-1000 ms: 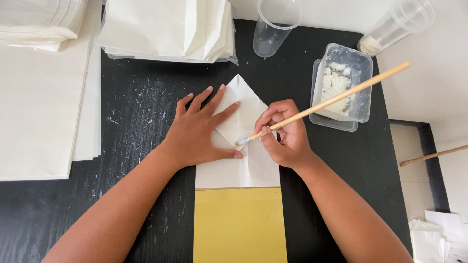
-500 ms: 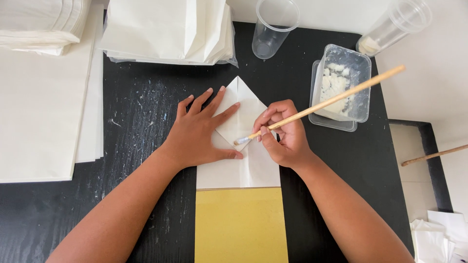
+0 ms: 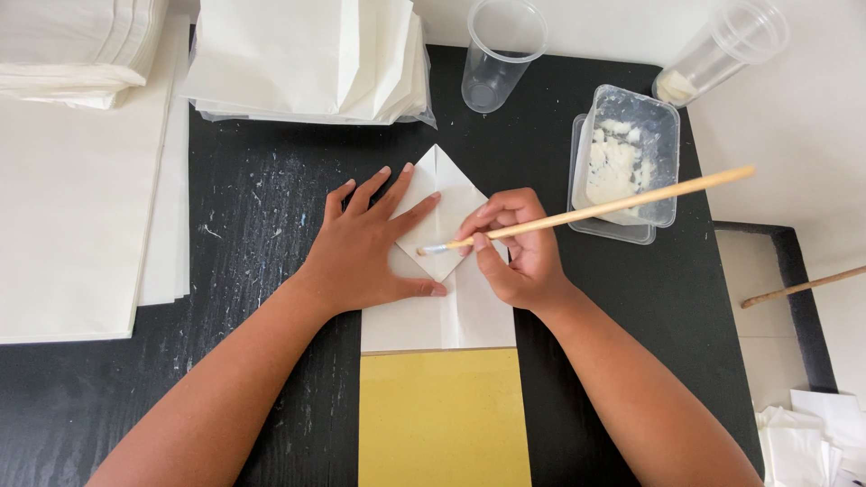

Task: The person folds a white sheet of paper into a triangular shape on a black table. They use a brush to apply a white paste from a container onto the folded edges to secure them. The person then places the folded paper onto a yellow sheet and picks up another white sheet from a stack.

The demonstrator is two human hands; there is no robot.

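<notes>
Both hands are busy on the folded white paper piece with a pointed top (image 3: 442, 311), which sits mid-tabletop over a yellow sheet (image 3: 442, 419) at the near edge. Left hand (image 3: 365, 248) is spread flat, pinning the flap so it can't shift. Right hand (image 3: 519, 248) pinches a long wooden brush (image 3: 613, 206), tip on the fold. Clear plastic tub of white paste (image 3: 622, 162) sits just right, easy dipping distance. Stacks of white paper (image 3: 307, 59) line the black tabletop (image 3: 262, 207) far edge.
</notes>
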